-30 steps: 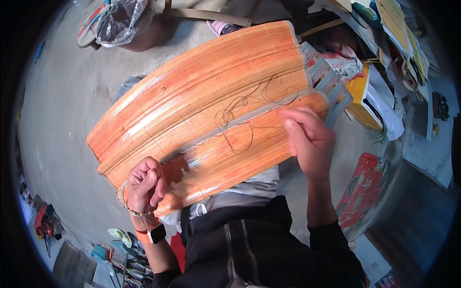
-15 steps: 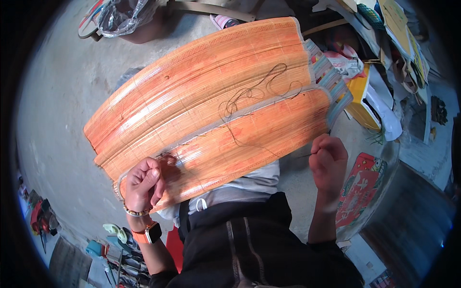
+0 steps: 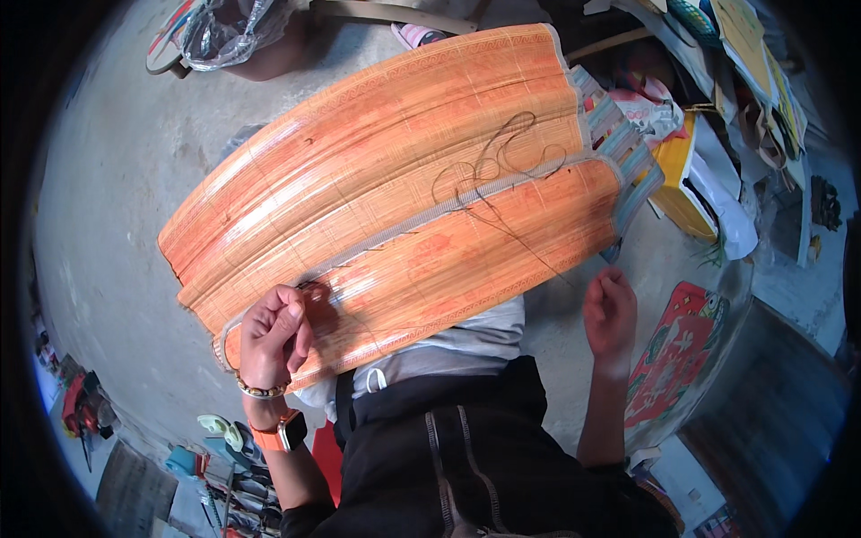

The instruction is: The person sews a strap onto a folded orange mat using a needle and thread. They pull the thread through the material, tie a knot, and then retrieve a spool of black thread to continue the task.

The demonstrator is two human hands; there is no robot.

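A long orange woven mat (image 3: 421, 260) lies across my lap, folded lengthwise, with grey binding (image 3: 386, 235) along its edges. Dark stitches run along the middle strip of binding. My left hand (image 3: 276, 334) is closed at the near left end of that strip, its curled fingers gripping the mat; the fingertips are partly hidden. Beyond the mat's near right edge, my right hand (image 3: 610, 309) is pinched closed. Dark thread (image 3: 516, 235) lies in loose loops on the mat and runs toward this hand. The thin needle in its fingers barely shows now.
Striped cloth (image 3: 619, 134) sticks out at the mat's right end, beside a yellow box (image 3: 686, 184) and piled bags. A red printed mat (image 3: 677, 354) lies on the floor at right. A bin with a plastic liner (image 3: 238, 40) stands far left.
My right hand has moved slightly down, drawing the thread straighter toward it; the loops on the mat have shrunk and shifted right. My left hand stays almost in place.
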